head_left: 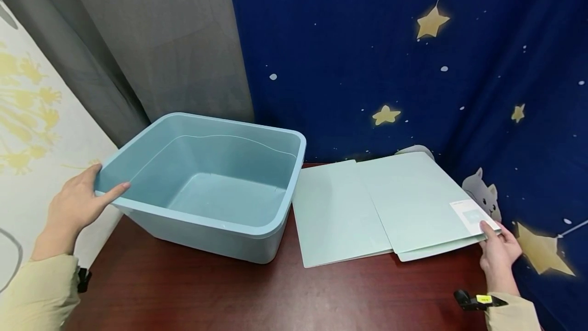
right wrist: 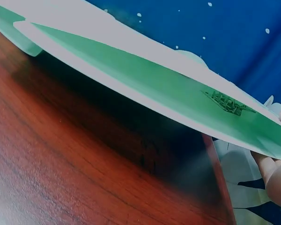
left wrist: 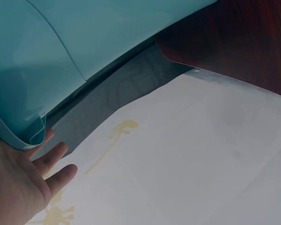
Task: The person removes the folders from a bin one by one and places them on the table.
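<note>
A blue plastic tub (head_left: 216, 223) stands on the left of the table. My left hand (head_left: 80, 198) holds its near left corner, thumb over the rim and fingers outside; in the left wrist view the fingers (left wrist: 51, 157) are spread beyond the rim. To the right lies a flat, pale green folded panel (head_left: 413, 198) with a white label (head_left: 473, 216). My right hand (head_left: 498, 252) pinches its right corner, thumb on top and fingers beneath. The right wrist view shows its layers parted, with a dark printed drawing (right wrist: 229, 103) inside. Another pale green section (head_left: 337, 213) lies alongside, its join partly covered.
Everything stands on a dark red-brown wooden table (head_left: 321, 300). A blue star-patterned curtain (head_left: 344, 65) and a grey curtain (head_left: 184, 40) hang behind. White patterned cloth (head_left: 46, 157) is at the left. The table's right edge (right wrist: 220, 183) shows under the panel.
</note>
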Demonstrator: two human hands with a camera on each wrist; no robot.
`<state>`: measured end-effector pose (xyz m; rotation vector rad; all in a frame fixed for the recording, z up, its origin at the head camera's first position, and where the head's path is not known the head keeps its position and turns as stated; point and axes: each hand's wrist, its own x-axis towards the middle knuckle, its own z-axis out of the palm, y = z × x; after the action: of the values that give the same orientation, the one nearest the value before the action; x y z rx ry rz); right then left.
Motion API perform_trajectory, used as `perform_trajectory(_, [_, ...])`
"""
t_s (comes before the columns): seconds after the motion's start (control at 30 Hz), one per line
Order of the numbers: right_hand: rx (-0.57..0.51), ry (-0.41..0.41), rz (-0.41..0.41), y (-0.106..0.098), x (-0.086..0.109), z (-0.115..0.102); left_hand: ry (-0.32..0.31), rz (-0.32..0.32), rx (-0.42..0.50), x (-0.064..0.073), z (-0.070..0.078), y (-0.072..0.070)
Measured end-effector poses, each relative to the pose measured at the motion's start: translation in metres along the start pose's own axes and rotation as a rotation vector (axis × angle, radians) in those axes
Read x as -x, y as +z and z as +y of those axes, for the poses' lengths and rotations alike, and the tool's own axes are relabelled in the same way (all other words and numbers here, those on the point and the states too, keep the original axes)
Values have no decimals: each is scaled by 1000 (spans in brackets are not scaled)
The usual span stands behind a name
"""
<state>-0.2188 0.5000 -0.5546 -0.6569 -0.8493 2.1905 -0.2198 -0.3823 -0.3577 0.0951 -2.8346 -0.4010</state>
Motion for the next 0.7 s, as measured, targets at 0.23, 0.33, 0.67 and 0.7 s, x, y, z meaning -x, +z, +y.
perform_trajectory(0.23, [70,-31,-32,-4,-4,1,-3,5,-2,1,0,1])
perform_trajectory(0.33, [127,-62,-34,-7,-4,0,-3,4,-1,1,1,1])
perform_trajectory(0.67, [376,-162,-46,-12,-6,-10,-2,4,3,2,3,-1])
perform_trajectory(0.7, [389,-163,-51,-13,-6,-11,-3,4,3,2,3,-1])
